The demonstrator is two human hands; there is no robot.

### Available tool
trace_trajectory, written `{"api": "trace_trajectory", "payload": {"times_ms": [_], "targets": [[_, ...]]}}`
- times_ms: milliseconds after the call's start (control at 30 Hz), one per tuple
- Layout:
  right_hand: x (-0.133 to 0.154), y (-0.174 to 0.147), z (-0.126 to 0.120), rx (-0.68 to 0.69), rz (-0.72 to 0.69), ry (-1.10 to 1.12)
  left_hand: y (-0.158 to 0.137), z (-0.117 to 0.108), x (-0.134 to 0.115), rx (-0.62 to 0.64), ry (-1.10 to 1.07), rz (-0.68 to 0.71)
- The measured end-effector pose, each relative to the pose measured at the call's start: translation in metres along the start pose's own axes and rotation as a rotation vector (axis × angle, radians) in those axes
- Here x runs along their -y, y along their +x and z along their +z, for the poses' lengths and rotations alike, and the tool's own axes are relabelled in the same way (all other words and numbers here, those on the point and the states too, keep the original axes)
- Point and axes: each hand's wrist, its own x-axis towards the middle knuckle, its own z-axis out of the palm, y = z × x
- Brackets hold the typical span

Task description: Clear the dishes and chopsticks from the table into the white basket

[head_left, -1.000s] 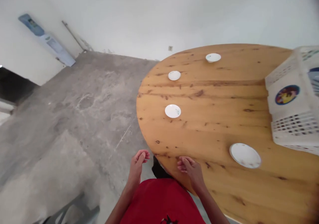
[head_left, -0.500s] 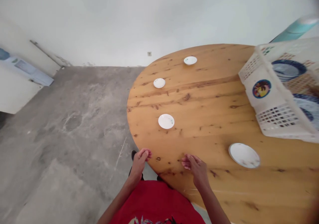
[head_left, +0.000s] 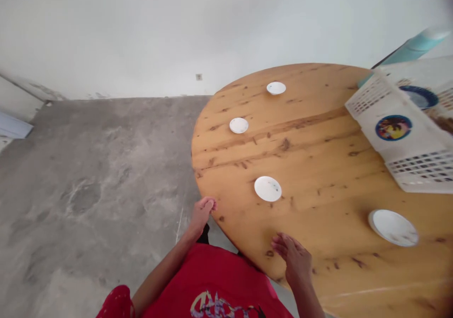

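My left hand (head_left: 204, 208) hovers at the rim of the round wooden table (head_left: 311, 162), its fingers curled closed with nothing visible in them. My right hand (head_left: 293, 254) is over the near part of the table, fingers loosely stretched out and holding nothing. Just beyond and between the hands stands a small white dish (head_left: 268, 188) with a faint pattern. Another small white dish (head_left: 239, 125) lies farther off, and a small white bowl (head_left: 276, 88) is near the far edge. To the right of my right hand sits a larger white dish (head_left: 393, 227).
A white plastic basket (head_left: 380, 115) with a round picture label stands on the table's right side. Inside it shows a blue-rimmed plate (head_left: 421, 97). A teal cylindrical object (head_left: 414, 49) rises behind the basket. Bare concrete floor (head_left: 116, 181) lies left of the table.
My view has shifted left, so the basket and near dishes appear farther right. The hands are wider apart, and my right hand's fingers have straightened somewhat. The dishes keep their arrangement.
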Motion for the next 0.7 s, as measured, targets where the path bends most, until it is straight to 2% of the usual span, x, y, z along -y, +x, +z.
{"api": "trace_trajectory", "payload": {"times_ms": [133, 267, 400, 533, 700], "targets": [[-0.024, -0.029, 0.032, -0.037, 0.034, 0.052, 0.042, -0.033, -0.025, 0.061, 0.057, 0.028], [-0.033, -0.048, 0.054, -0.018, 0.026, 0.037, 0.068, -0.044, -0.039, 0.113, 0.112, 0.104], [-0.03, -0.048, 0.064, 0.028, -0.029, 0.018, 0.076, -0.035, -0.042, 0.11, 0.123, 0.119], [-0.023, -0.041, 0.073, 0.05, -0.014, 0.071, 0.079, -0.022, -0.049, 0.116, 0.162, 0.136], [-0.009, -0.044, 0.098, 0.169, -0.021, 0.099, 0.106, -0.012, -0.083, 0.18, 0.26, 0.231]]}}
